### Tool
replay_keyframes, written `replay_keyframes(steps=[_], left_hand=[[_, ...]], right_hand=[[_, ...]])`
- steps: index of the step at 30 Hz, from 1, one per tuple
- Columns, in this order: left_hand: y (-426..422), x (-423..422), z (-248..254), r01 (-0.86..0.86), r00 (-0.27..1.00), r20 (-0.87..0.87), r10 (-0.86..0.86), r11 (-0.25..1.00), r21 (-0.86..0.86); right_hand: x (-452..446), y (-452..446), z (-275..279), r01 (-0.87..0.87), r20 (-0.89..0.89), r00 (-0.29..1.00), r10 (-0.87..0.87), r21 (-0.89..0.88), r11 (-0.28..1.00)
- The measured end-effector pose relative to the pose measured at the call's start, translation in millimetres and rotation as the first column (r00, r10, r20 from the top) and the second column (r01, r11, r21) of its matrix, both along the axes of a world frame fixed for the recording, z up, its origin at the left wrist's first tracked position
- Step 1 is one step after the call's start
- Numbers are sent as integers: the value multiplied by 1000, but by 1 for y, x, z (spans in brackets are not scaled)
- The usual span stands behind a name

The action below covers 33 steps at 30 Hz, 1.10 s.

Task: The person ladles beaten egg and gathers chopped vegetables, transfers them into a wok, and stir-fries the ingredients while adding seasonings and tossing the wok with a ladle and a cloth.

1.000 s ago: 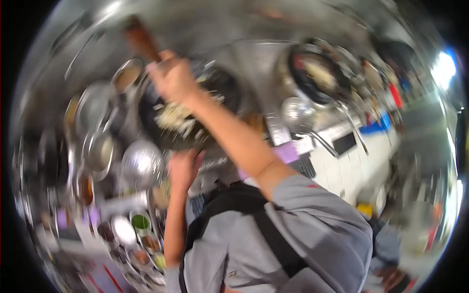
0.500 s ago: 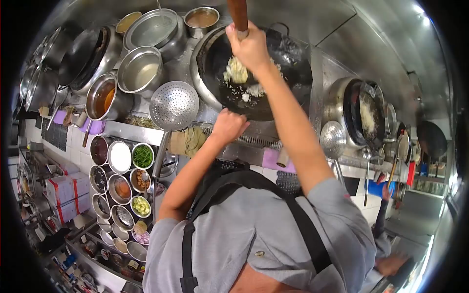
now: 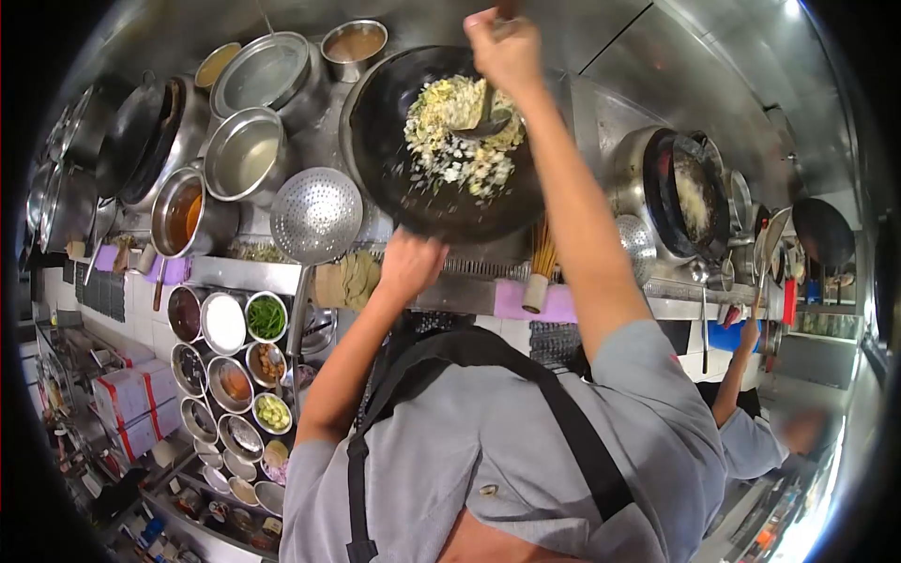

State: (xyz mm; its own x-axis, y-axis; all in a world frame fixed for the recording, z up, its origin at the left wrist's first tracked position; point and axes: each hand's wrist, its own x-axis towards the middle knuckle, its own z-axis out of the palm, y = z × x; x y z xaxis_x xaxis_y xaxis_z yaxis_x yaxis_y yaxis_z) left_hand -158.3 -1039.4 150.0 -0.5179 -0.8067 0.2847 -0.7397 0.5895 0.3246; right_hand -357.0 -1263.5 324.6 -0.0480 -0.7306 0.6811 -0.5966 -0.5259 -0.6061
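The right hand (image 3: 507,58) grips the ladle (image 3: 490,124), dipped into the food (image 3: 460,174) mid-wok. The left hand (image 3: 413,266) is clamped on the near edge of the wok (image 3: 488,220), towards the stove (image 3: 587,113)'s front edge. Best steady that rim and scoop low, turning the food inward.

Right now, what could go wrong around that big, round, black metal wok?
Loose white and yellow food might spill from the wok if tossed hard. The left hand, at its near rim, could get burned if that's hot. The wok might knock the round perforated silver strainer close by.
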Motion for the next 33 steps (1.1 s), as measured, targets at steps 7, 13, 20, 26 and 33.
replay_keyframes(steps=[7, 13, 20, 26, 33], left_hand=[[-15, 1, 73, 91, 990, -111, -87, 995, 33], [-4, 16, -22, 41, 999, 19, -41, 999, 22], [-9, 1, 74, 123, 986, -121, -113, 989, 83], [22, 11, -7, 71, 997, 8, -73, 993, 99], [-14, -4, 78, 126, 972, -198, -128, 992, -20]], right_hand=[[26, 93, 58, -61, 401, 904, 147, -218, 974], [-9, 1, 24, -145, 330, 940, 82, 172, 974], [-14, 66, 87, 170, 256, 954, -157, -26, 985], [-7, 24, 44, -196, 172, 972, 159, 222, 955], [17, 83, 67, 4, 235, 971, 46, -208, 978]])
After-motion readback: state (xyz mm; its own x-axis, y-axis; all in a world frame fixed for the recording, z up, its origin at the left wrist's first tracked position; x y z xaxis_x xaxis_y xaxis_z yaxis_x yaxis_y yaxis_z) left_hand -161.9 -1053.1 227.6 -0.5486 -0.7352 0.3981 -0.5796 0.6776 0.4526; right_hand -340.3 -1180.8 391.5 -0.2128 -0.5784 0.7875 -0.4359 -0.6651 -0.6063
